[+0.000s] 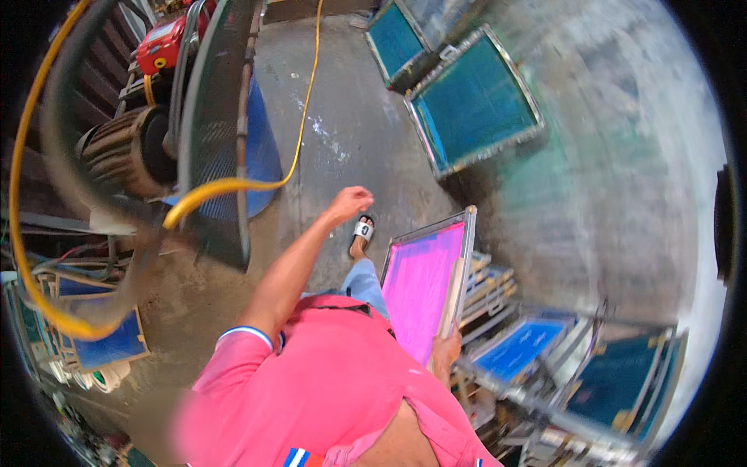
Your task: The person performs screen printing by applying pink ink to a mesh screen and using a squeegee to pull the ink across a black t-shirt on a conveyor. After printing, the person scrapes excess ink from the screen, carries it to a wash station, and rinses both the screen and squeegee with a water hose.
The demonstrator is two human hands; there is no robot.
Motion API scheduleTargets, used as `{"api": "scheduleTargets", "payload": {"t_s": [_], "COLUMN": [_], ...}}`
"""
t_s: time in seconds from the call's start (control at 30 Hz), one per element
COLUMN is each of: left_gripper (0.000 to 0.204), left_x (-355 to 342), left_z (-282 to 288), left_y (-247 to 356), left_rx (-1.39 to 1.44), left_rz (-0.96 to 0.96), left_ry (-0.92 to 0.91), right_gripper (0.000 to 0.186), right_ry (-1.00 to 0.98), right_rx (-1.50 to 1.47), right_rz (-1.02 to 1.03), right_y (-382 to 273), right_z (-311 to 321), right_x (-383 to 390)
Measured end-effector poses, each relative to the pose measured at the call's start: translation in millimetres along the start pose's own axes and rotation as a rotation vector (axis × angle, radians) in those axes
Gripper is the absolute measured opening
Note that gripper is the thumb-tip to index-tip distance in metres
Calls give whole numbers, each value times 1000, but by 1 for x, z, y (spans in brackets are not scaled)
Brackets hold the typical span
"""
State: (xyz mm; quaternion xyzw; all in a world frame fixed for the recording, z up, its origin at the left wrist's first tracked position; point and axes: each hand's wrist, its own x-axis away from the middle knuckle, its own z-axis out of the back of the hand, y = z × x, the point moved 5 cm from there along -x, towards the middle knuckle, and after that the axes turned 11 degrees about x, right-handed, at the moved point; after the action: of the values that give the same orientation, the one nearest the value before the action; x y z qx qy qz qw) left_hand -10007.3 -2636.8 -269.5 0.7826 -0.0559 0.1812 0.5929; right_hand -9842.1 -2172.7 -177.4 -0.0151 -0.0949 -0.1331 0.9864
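Note:
My left hand (354,198) is out in front of me above the floor, fingers loosely curled, with no object visible in it. My right hand (443,350) grips the right edge of a metal-framed screen with pink mesh (420,280), held upright beside my right leg. My sandalled foot (362,229) shows on the concrete floor between my left hand and the screen.
At left stand machinery with a red unit (159,48), a motor (124,152), a mesh guard (210,132), a yellow hose (226,185), a blue drum (261,144) and blue screens (109,342). Teal screens (471,105) lean against the right wall; more stacked screens (517,350) lie lower right.

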Motion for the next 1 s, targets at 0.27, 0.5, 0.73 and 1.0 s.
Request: {"api": "scheduleTargets", "payload": {"t_s": [0.27, 0.5, 0.73, 1.0], "left_gripper": [20, 34, 69, 59], "left_x": [-198, -399, -550, -621], "left_z": [72, 258, 393, 559], "left_y": [119, 347, 559, 633], "left_rx": [128, -371, -1274, -1496], "left_rz": [5, -567, -258, -311], "left_ry": [261, 655, 285, 524], "right_gripper": [76, 84, 93, 66], "right_ry": [36, 128, 295, 280], "right_rx": [179, 126, 63, -60], "right_rz": [467, 1080, 1559, 1965], "right_y": [-303, -626, -903, -1194], "right_z": [75, 136, 223, 236], "right_x": [-331, -512, -610, -731]}}
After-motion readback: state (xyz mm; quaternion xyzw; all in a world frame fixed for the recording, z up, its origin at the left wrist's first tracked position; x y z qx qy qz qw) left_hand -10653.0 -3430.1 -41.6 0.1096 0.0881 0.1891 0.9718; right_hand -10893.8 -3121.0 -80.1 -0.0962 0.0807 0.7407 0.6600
